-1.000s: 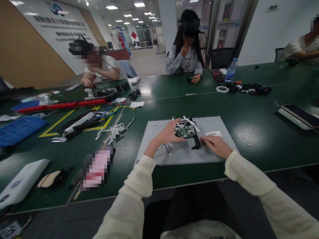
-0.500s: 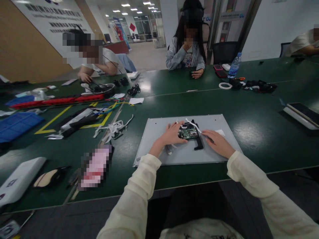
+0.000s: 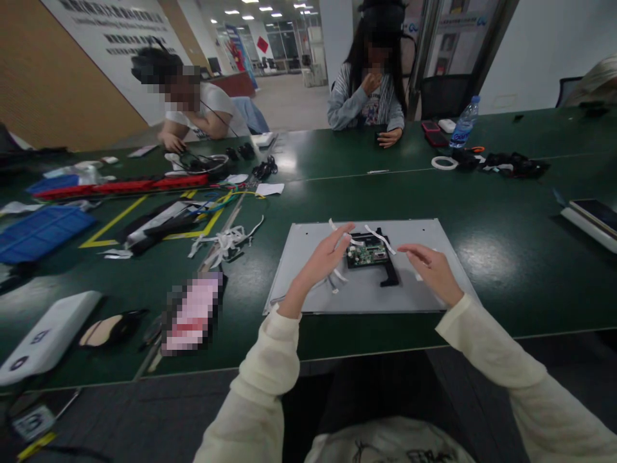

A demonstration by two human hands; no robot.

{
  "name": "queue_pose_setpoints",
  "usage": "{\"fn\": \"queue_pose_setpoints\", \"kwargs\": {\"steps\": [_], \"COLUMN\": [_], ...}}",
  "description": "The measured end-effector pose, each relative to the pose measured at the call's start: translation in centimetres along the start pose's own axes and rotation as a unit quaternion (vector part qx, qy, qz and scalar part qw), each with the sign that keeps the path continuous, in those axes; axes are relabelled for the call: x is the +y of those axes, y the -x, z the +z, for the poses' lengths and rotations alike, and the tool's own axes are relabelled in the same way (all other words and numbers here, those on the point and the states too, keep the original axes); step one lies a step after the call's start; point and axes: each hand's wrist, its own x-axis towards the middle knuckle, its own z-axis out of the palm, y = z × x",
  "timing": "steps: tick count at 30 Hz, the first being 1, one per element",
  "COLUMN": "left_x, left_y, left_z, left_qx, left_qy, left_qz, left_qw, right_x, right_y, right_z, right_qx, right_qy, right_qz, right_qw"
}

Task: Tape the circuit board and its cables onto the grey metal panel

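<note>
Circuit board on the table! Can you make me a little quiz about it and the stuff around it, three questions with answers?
1. True or false: the board is mostly green.
2. Nearer to the bottle, which hand of the camera wearer: A) left or B) right?
3. Fill in: the board is above a flat grey ____.

Key: 1. True. 2. B, the right hand. 3. Panel.

Wrinkled cream sleeves, dark-printed pale top
</note>
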Motion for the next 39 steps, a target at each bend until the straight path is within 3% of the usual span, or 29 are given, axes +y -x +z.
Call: {"fn": "queue_pose_setpoints", "kwargs": {"steps": [2,5,9,16,23,28,35,39], "left_x": [1.1,2.3,3.3,4.1,4.9,4.2,4.1,5.2], "left_y": [0.3,0.8,1.4,2.2,2.5,3.0,4.9,6.1], "left_z": [1.6,4.2,7.3,9.9,11.0,11.5,10.3,10.3], "left_qx": [-0.021,-0.019,0.017,0.041,0.057,0.074,0.200,0.197], "left_qy": [0.009,-0.011,-0.045,-0.014,-0.004,-0.051,-0.087,-0.118], "left_qz": [0.006,0.003,-0.019,-0.004,0.010,0.009,-0.026,-0.025], "left_qw": [1.000,1.000,0.999,0.999,0.998,0.996,0.976,0.973], "right_x": [-1.5,-3.3,-3.9,-1.7,-0.1,0.2,1.2,1.5], "right_y": [0.0,-0.1,-0.1,0.1,-0.1,-0.3,0.3,0.5], "right_z": [0.9,2.4,3.7,4.0,2.6,1.9,1.6,1.7], "right_qx": [-0.020,-0.065,-0.029,0.076,-0.015,0.013,0.032,0.018], "right_qy": [-0.111,-0.246,-0.307,-0.263,-0.296,-0.246,-0.156,-0.068], "right_qz": [0.044,0.127,0.201,0.210,0.205,0.178,0.169,0.143], "right_qw": [0.993,0.959,0.930,0.938,0.933,0.953,0.973,0.987]}}
